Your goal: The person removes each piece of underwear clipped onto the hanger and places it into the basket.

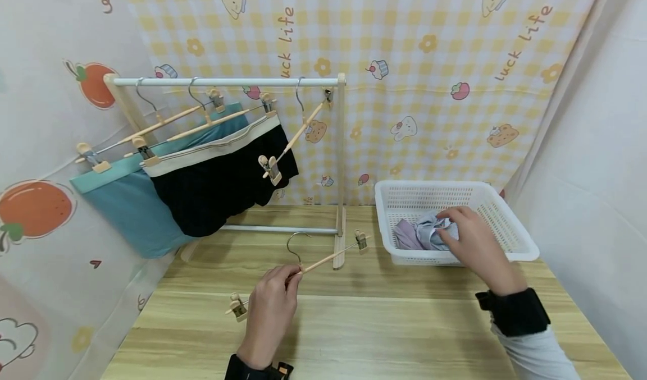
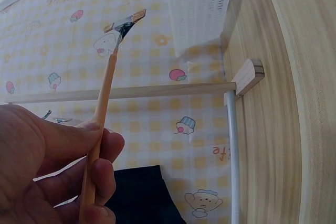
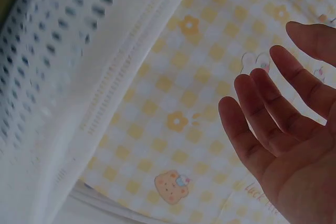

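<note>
The left hand (image 1: 270, 312) pinches a wooden clip hanger (image 1: 308, 266) by its bar, fingers (image 2: 100, 174) clamped on the wood, above the worktop (image 1: 384, 324) in front of the rack (image 1: 340, 166). The right hand (image 1: 472, 245) reaches into the white basket (image 1: 510, 228), right of the rack; the head view shows it on a grey-lilac garment (image 1: 419, 234), while the wrist view shows its fingers (image 3: 262, 129) apart and fairly straight. On the rack hang a teal garment (image 1: 126, 206), a black garment (image 1: 222, 183) and one bare hanger (image 1: 295, 138).

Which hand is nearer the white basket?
Right. The right hand reaches into the white basket over the crumpled cloth; the left hand holds a clip hanger well left.
</note>
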Demonstrator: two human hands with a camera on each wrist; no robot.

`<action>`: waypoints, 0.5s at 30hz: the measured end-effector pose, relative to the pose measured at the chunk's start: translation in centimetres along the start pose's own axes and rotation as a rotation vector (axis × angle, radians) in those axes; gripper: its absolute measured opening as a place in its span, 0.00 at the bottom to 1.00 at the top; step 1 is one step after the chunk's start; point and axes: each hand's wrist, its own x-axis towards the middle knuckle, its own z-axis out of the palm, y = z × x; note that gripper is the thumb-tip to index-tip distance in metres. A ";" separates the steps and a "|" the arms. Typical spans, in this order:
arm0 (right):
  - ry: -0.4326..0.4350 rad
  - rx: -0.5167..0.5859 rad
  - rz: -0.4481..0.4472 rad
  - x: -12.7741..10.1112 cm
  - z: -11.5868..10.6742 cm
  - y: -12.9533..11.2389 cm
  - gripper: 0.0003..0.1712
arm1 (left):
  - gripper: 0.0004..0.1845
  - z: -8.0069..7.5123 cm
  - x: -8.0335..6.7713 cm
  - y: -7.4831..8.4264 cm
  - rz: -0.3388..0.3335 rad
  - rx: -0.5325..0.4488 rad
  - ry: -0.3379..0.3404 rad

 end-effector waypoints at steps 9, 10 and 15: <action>-0.044 0.037 0.027 -4.1 3.5 -3.5 0.16 | 0.05 -0.1 0.0 -0.1 -0.020 -0.003 -0.012; -0.044 0.038 0.033 -4.6 3.9 -3.9 0.16 | 0.05 -0.2 0.0 -0.1 -0.021 -0.004 -0.012; -0.043 0.032 0.030 -6.6 5.4 -5.4 0.17 | 0.05 -0.3 0.0 -0.3 -0.022 -0.003 0.004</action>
